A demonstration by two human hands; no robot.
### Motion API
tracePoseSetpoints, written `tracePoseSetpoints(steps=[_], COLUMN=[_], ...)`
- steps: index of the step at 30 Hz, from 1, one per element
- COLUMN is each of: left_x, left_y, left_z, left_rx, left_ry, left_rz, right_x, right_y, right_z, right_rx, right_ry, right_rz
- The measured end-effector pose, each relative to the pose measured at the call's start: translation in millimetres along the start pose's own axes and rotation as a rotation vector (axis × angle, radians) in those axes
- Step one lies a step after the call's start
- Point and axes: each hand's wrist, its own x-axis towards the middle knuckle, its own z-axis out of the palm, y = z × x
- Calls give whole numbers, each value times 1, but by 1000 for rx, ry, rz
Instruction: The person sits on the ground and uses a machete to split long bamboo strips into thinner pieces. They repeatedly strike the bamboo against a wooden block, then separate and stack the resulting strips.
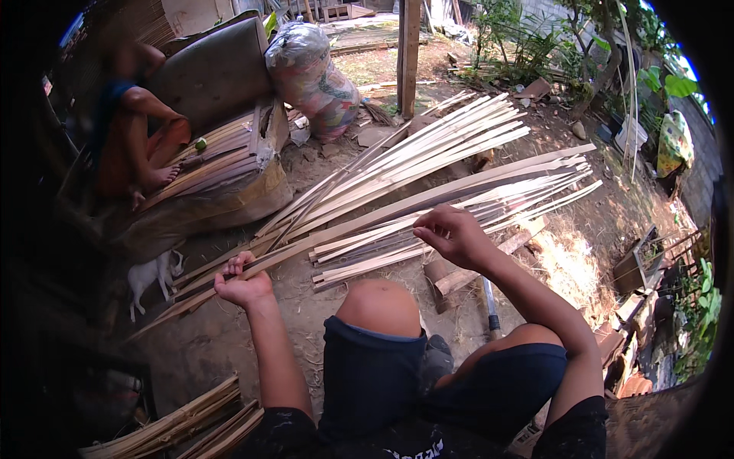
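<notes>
My left hand point(243, 283) is closed round a long bamboo strip point(329, 233), near its left end. The strip slants across in front of me toward the far right, above other strips on the ground. My right hand point(456, 236) is raised in front of my right knee, close to the strip, with its fingers curled together. Whatever may be between those fingers is hidden. Below the hand, a metal tool with a dark handle point(494, 321) leans by a piece of wood point(474, 274). Pale split strips point(428, 164) lie fanned out beyond my hands.
A small white animal point(153, 279) stands left of my left hand. Another person point(141, 130) sits on a slatted bench point(222, 157) at the far left, near a stuffed plastic sack point(313, 80). More strips point(180, 421) lie bundled at lower left. A wooden post point(409, 57) rises beyond.
</notes>
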Motion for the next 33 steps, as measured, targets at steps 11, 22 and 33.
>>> tracePoseSetpoints(steps=[11, 22, 33], left_x=[-29, -42, -129], left_y=[-37, -39, -113], left_z=[24, 42, 49], left_rx=[-7, -13, 591], left_ry=[-47, -55, -284], left_rz=[-19, -25, -508], right_x=[14, 25, 35], right_y=[-35, -39, -41], right_z=[19, 35, 48], right_rx=[207, 368, 1056], right_ry=[80, -83, 12], right_rz=[23, 132, 192])
